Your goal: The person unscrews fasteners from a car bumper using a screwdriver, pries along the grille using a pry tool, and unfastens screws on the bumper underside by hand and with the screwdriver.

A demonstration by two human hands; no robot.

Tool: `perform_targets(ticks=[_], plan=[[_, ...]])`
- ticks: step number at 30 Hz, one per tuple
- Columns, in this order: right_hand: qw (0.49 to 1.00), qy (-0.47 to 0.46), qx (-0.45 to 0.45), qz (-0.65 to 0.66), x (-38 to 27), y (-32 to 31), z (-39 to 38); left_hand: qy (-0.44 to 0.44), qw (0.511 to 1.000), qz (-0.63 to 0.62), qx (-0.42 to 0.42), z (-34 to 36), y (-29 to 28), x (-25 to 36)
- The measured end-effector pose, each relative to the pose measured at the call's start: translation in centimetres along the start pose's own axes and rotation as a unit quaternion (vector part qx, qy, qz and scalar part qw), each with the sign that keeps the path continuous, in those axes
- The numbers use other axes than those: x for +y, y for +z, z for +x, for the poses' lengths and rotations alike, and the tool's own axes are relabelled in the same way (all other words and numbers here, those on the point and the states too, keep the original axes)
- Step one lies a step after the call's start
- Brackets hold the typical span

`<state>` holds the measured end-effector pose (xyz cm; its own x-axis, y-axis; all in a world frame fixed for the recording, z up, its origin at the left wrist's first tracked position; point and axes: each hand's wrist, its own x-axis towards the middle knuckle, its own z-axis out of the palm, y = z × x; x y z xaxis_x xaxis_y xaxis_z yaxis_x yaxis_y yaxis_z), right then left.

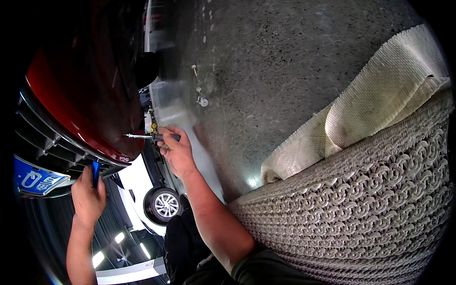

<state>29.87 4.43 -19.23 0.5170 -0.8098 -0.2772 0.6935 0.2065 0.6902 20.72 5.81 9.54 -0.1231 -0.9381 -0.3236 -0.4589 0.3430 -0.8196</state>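
In the head view, a red car front [71,102] curves down the left side, its paint smooth and glossy, edged by a bright trim strip. Below lie the dark, slatted grille [35,124] and a flat blue plate [40,176]. Over at the right, a coarse, looped grey textile [351,204] bulges in rows of small rings, and a ribbed, pale woven band [380,90] folds along its upper edge. The speckled grey surface [285,57] beyond looks hard and rough, with small metal pieces [204,102] near its left part. A white car [135,173] shows sideways behind the arms, its spoked wheel [166,205] round and silvery.

The right forearm slants up and leftward, its hand [178,154] curled around the dark handle of a screwdriver [141,137]. The slim metal shaft points left across the red paint; I can't tell whether the tip touches. The left forearm rises nearly straight, and the left hand [89,197] pinches a flat, blue strip-like tool [96,172], thumb against fingers, right beside the grille's lower trim.
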Motion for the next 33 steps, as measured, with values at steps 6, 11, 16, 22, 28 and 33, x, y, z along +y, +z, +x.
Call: perform_targets(ticks=[6, 11, 16, 22, 28, 33], plan=[[0.996, -0.04, -0.064, -0.04, 1.3, -1.3, 0.5, -0.013, 1.0, -0.002, -0.001, -0.2, 0.0, 0.0], [0.988, 0.0, 0.003, -0.155, 0.5, -0.4, 0.2, -0.008, 1.0, 0.001, -0.005, -0.2, -0.2, -0.2], [0.969, 0.058, 0.04, -0.238, -0.8, 0.5, 0.1, 0.01, 1.0, 0.0, 0.009, -0.3, 0.0, -0.4], [0.999, 0.051, -0.016, 0.001, -0.2, -0.4, -0.3, -0.027, 1.0, -0.008, -0.002, -0.3, 0.2, -0.4], [0.993, 0.085, 0.032, -0.078, -1.4, 0.6, -0.1, -0.02, 1.0, -0.005, -0.005, -0.4, 0.0, -0.5], [0.994, 0.084, 0.028, -0.064, -1.4, 0.5, -0.3, -0.015, 1.0, -0.008, -0.005, -0.3, 0.0, -0.3]])
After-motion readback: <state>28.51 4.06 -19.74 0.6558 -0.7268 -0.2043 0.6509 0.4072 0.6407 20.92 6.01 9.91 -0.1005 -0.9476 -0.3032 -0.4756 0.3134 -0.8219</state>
